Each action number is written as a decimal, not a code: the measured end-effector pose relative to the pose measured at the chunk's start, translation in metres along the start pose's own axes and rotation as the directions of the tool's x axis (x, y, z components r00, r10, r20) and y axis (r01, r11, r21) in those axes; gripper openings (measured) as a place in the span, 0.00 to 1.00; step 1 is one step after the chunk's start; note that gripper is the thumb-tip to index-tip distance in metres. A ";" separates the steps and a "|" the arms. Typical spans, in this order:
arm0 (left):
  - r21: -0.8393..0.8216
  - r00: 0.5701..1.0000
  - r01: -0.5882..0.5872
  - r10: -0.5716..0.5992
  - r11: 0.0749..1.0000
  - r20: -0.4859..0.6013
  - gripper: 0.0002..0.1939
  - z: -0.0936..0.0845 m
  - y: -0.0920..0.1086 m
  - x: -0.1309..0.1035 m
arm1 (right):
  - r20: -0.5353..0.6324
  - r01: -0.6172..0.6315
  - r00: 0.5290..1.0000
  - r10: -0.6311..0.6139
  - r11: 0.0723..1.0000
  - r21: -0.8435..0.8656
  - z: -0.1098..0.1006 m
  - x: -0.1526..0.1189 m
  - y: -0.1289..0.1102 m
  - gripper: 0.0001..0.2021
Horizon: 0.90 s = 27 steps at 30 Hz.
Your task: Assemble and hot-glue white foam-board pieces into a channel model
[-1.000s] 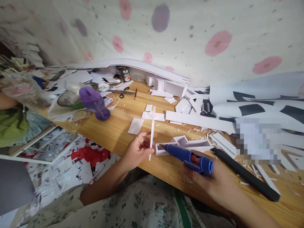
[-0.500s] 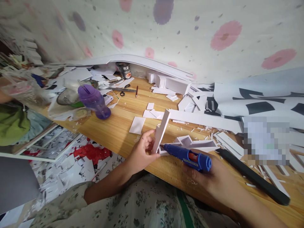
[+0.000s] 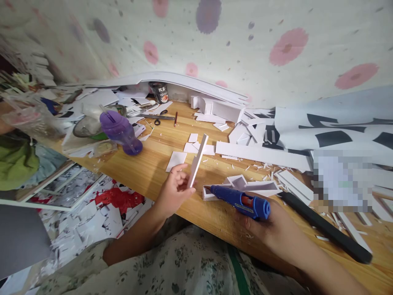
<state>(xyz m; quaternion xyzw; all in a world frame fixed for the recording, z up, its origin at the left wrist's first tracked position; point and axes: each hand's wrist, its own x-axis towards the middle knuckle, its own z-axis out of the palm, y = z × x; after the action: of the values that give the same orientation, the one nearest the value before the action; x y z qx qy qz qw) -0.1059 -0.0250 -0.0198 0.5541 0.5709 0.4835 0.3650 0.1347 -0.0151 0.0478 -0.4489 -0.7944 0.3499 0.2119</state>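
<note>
- Left hand [image 3: 172, 192] pinches the lower end of a white foam-board strip [image 3: 197, 160] between thumb and fingers, holding it up off the wooden table [image 3: 153, 168].
- Right hand [image 3: 260, 227] is wrapped around the grip of a blue glue gun [image 3: 239, 200], which lies nearly level above the table's near edge.
- The strip is long, narrow and flat, plain white, tilted so that its top leans away to the right; its lower end sits just left of the gun's nozzle, apart from it.
- The gun's body is blue with a red patch near the trigger; its thin dark tip points left, at the near end of a small white foam-board frame [image 3: 236, 186].
- That frame lies flat on the table, made of thin white walls that form open box-like cells.
- A black rod [image 3: 325, 227] lies slantwise on the table to the right of the glue gun hand.
- A purple bottle [image 3: 121, 132] lies tipped over at the table's left, and scissors [image 3: 158, 119] rest farther back.
- White offcuts [image 3: 176, 160] are scattered across the wood.
</note>
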 end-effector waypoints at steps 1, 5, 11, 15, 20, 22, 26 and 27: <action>0.073 0.999 -0.016 0.019 0.997 -0.036 0.29 -0.005 -0.003 0.002 | 0.002 -0.005 1.000 0.005 1.000 -0.010 0.000 0.000 0.000 0.08; 0.296 0.989 -0.041 0.081 0.954 -0.124 0.25 -0.021 -0.008 0.007 | 0.001 0.006 1.000 -0.006 0.999 -0.039 -0.002 0.000 -0.001 0.08; 0.488 0.970 -0.142 0.218 0.861 -0.104 0.14 -0.024 0.003 0.002 | -0.009 0.026 1.000 -0.027 0.998 -0.059 -0.003 0.000 -0.002 0.08; 0.481 0.965 -0.247 0.257 0.841 0.046 0.20 -0.009 0.011 -0.008 | -0.020 0.048 0.999 -0.049 0.998 -0.047 -0.002 0.000 -0.002 0.08; 0.473 0.967 -0.252 0.232 0.844 0.101 0.22 0.010 0.014 -0.005 | -0.069 0.079 0.994 -0.082 0.996 -0.043 -0.002 0.000 -0.004 0.08; 0.458 0.964 -0.263 0.245 0.849 0.099 0.16 0.014 0.014 -0.002 | -0.073 0.081 0.994 -0.084 0.996 -0.041 -0.002 -0.001 -0.004 0.08; 0.412 0.954 -0.296 0.290 0.862 0.078 0.09 0.016 0.014 0.001 | -0.061 0.054 0.997 -0.056 0.998 -0.026 -0.005 -0.005 -0.002 0.08; 0.400 0.949 -0.309 0.306 0.863 0.074 0.10 0.015 0.015 0.001 | -0.060 0.049 0.997 -0.049 0.999 -0.011 -0.006 -0.006 -0.001 0.07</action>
<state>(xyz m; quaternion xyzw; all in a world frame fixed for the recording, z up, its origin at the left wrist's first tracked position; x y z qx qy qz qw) -0.0878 -0.0226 -0.0097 0.7036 0.5616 0.4038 0.1626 0.1406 -0.0185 0.0523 -0.4407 -0.8001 0.3270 0.2422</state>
